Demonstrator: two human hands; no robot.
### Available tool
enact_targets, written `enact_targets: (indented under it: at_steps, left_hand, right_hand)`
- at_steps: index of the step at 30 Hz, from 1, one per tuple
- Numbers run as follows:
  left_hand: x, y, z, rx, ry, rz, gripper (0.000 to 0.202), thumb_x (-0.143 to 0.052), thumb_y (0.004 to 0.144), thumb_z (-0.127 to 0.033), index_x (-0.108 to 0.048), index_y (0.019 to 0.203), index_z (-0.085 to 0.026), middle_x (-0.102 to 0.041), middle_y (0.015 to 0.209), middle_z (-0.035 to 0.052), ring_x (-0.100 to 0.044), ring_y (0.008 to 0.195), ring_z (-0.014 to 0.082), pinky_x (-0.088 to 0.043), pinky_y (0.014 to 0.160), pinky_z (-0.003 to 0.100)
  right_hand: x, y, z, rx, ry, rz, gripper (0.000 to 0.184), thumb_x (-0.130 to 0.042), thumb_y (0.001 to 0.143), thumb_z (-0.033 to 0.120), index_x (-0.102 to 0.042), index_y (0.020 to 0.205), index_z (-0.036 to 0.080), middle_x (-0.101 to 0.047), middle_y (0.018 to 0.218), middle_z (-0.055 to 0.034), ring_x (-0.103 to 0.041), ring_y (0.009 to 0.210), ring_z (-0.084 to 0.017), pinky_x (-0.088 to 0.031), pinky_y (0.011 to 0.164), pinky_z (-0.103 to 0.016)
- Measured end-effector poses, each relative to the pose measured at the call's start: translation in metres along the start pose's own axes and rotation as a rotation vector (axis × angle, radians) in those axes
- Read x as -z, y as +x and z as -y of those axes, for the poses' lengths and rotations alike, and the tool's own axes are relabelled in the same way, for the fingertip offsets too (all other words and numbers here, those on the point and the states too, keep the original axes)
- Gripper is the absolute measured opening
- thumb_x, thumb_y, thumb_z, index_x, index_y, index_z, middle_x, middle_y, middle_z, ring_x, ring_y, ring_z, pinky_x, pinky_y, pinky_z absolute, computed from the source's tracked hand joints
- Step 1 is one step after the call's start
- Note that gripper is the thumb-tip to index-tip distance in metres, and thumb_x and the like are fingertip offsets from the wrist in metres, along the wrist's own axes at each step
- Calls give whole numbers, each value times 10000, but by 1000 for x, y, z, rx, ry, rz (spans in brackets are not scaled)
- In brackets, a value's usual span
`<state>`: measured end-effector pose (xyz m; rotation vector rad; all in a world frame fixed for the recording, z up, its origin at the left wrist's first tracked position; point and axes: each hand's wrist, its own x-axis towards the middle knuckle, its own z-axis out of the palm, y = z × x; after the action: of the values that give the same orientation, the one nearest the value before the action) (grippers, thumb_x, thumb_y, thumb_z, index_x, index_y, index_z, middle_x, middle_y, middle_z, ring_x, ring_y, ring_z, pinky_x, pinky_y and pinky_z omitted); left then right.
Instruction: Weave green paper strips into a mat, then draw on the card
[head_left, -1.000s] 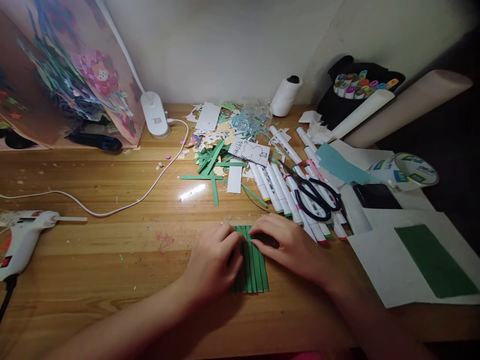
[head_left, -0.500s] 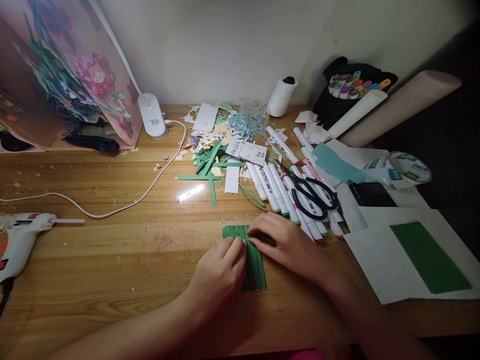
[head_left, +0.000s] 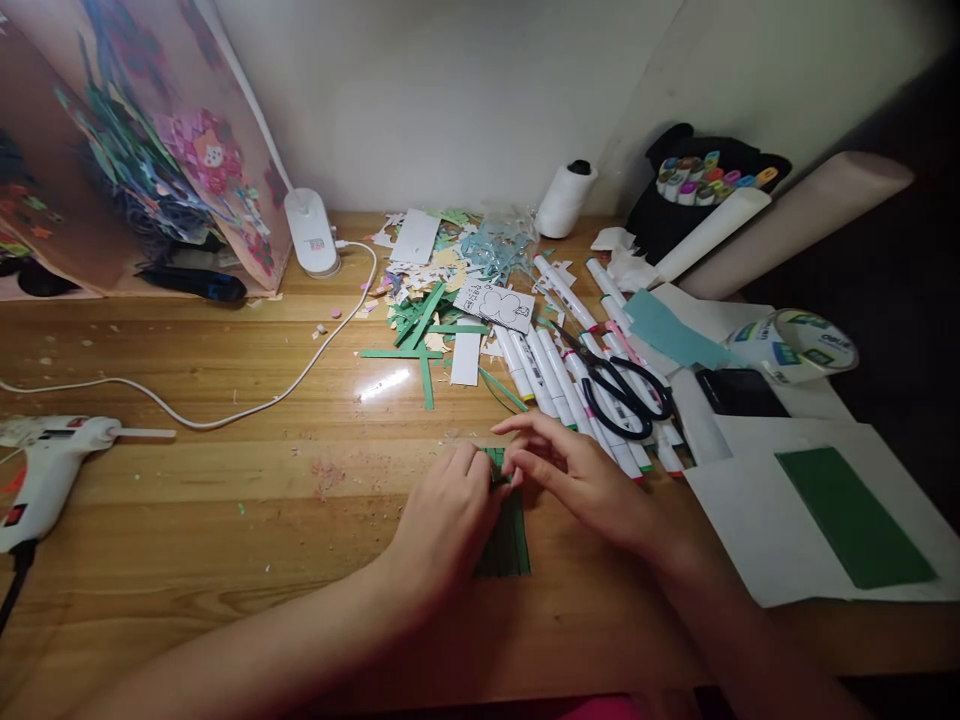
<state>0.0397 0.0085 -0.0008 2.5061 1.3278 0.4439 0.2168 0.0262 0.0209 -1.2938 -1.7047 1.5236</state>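
Observation:
A small mat of woven green paper strips (head_left: 504, 560) lies flat near the table's front, partly covered by my hands. My left hand (head_left: 450, 510) rests over its left side, fingers curled and pressed down onto the strips; the fingertips are hidden. At the mat's upper right, my right hand (head_left: 585, 480) has its index finger stretched out above the weave and its thumb apart from it. Its lower fingers bend in close to the left fingertips. Just behind my right hand lie several white markers (head_left: 551, 375) and black-handled scissors (head_left: 622, 395).
Paper scraps (head_left: 427, 300) and loose green strips (head_left: 401, 353) lie at the back. A glue gun (head_left: 56, 470) is at left, near a white cable (head_left: 300, 375). At right are a green card (head_left: 855, 515) on white paper, a tape roll (head_left: 795, 345) and a phone (head_left: 739, 392).
My left hand has slid slightly up and right, covering more of the weave's top left. My right index finger has lifted off the strips, and the right fingers have spread.

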Motion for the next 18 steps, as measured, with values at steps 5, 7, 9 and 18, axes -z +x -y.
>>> enact_targets:
  at_steps: [5,7,9,18]
  left_hand:
    - [-2,3,3,48,-53,-24,164,-432,937,-153,-499,788,-174,-555,766,45,-550,665,196,-471,590,307]
    - [-2,1,5,55,-121,-34,166,-421,919,-122,-497,782,-176,-559,764,43,-549,663,191,-463,590,300]
    - [-2,0,6,53,-174,-57,170,-402,912,-116,-498,786,-179,-567,770,43,-552,677,191,-462,603,301]
    - [-4,-2,8,19,-174,-117,189,-383,916,-123,-525,799,-169,-588,772,59,-566,693,200,-458,613,305]
  right_hand:
    - [6,2,-3,36,-83,46,303,-581,883,335,-512,1160,232,-632,1000,-32,-619,943,-164,-498,849,-307]
    - [8,3,-4,62,-210,77,461,-722,765,301,-507,1166,229,-612,1032,-33,-594,956,-175,-484,868,-326]
    - [9,3,-6,90,-333,86,578,-802,660,246,-513,1160,230,-594,1049,-33,-571,949,-185,-481,842,-330]
    - [6,4,-6,126,-438,78,453,-751,662,126,-556,1057,228,-573,995,-4,-534,892,-164,-442,779,-283]
